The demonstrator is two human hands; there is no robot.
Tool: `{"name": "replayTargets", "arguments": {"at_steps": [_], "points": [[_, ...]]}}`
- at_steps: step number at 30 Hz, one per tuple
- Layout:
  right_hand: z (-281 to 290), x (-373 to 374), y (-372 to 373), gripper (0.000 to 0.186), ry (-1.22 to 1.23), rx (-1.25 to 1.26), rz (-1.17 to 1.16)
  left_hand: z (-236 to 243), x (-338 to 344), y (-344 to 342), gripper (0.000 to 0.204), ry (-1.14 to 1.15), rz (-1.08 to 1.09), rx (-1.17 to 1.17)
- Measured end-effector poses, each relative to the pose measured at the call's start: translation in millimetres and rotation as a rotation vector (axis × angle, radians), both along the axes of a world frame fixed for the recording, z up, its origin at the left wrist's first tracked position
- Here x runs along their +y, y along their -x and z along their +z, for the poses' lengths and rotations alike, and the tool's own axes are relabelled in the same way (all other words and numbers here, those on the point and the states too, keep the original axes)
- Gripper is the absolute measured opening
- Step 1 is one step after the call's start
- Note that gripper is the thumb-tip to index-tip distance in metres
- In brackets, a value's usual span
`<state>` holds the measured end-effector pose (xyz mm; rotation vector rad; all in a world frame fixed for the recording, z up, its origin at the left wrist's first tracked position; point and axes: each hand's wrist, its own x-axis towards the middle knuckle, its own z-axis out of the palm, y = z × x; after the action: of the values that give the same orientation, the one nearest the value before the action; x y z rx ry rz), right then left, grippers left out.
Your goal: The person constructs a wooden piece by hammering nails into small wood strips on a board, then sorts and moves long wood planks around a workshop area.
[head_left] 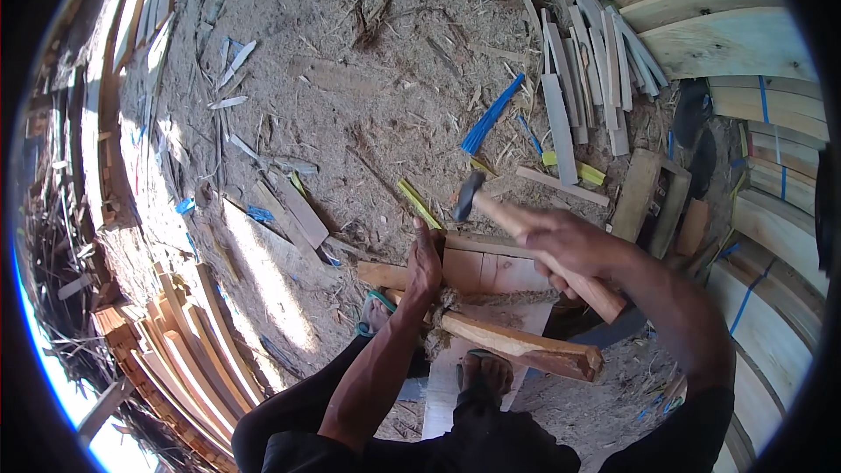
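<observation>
My right hand is wrapped round the wooden handle of a hammer. The dark hammer head points left, in the air just above the far edge of a small wooden assembly. My left hand holds the left end of that assembly, its fingers pointing away from me along the wood. Part of its grip is hidden. A thick timber piece lies across a pale board on the near side. My foot rests on the pale board, and my other foot is left of the assembly.
Sawdust and scraps cover the ground. Loose slats lie at the far right, near a blue strap bundle. Stacked boards line the right side. More slats stand at the left. A wooden frame sits beyond my right arm.
</observation>
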<state>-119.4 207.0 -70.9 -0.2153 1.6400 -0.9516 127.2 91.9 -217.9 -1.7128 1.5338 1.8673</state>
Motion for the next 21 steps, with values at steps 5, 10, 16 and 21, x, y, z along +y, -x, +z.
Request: {"name": "replayTargets", "arguments": {"at_steps": [5,10,16,21], "points": [[31.2,-10.8,27.1,0.06,-0.003,-0.027,-0.151,-1.2,-1.4,-0.2,0.087,-0.014,0.048,0.063],[-17.9,14.5,-25.9,0.061,0.063,0.072,0.053,-1.1,4.6,7.6,0.086,0.024,0.033,0.041],[2.0,-7.2,-11.2,0.06,0.066,0.045,-0.179,-18.3,4.8,-8.0,0.098,-0.06,0.058,0.054],[-8.2,29.4,-32.8,0.06,-0.094,-0.208,0.411,-19.5,-0.2,-7.5,0.097,-0.058,0.036,0.015]]}}
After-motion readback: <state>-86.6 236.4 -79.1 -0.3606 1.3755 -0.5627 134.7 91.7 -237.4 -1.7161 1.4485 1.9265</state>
